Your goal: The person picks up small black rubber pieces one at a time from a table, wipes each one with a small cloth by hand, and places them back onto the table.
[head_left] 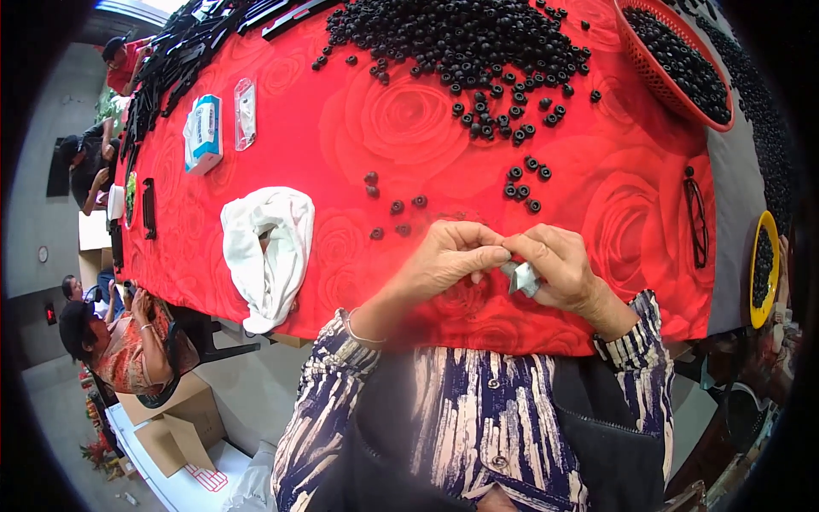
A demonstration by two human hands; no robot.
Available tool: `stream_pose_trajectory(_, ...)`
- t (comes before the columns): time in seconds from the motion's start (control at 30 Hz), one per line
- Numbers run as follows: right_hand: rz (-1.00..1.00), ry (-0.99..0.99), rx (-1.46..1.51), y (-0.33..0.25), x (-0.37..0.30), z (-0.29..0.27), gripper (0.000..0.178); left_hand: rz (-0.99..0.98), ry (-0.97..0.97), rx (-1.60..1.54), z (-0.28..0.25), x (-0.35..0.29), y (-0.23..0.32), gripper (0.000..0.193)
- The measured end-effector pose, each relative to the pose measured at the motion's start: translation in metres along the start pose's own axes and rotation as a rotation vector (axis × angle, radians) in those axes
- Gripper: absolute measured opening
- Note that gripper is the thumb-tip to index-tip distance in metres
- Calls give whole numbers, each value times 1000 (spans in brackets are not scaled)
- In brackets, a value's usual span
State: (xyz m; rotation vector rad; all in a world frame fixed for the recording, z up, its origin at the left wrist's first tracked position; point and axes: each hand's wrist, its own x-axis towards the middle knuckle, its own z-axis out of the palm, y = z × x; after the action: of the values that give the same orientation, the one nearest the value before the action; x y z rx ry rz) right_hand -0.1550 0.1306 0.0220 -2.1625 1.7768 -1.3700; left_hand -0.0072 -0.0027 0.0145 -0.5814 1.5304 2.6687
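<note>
My left hand (452,256) is closed in a pinch, its thumb and forefinger meeting the fingertips of my right hand. Whatever lies between the fingertips is hidden. My right hand (556,266) is wrapped round a silvery tool with a star-shaped metal end (525,279), which sticks out below the fingers toward me. Both hands are above the near part of the red rose-patterned cloth (401,294). Several small black ring-like parts (403,229) lie loose to the left of my hands, and another small group (522,189) lies just beyond them.
A big heap of black ring-like parts (461,38) covers the far middle. More fill a red basket (723,126) at far right and a yellow tray (774,256). White cloth (271,247), tissue pack (203,136), black glasses (695,222) and long black strips (175,72) surround the work area.
</note>
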Motion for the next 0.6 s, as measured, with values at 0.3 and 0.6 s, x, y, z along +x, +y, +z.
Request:
stream_pose_trajectory(0.3,213,-113,404,2,1,-10,32,-221,-229,-416,-10,2,-11,20)
stream_pose_trajectory(0.6,-29,10,88,-4,1,-9,42,-97,-158,-422,0,-2,-9,23)
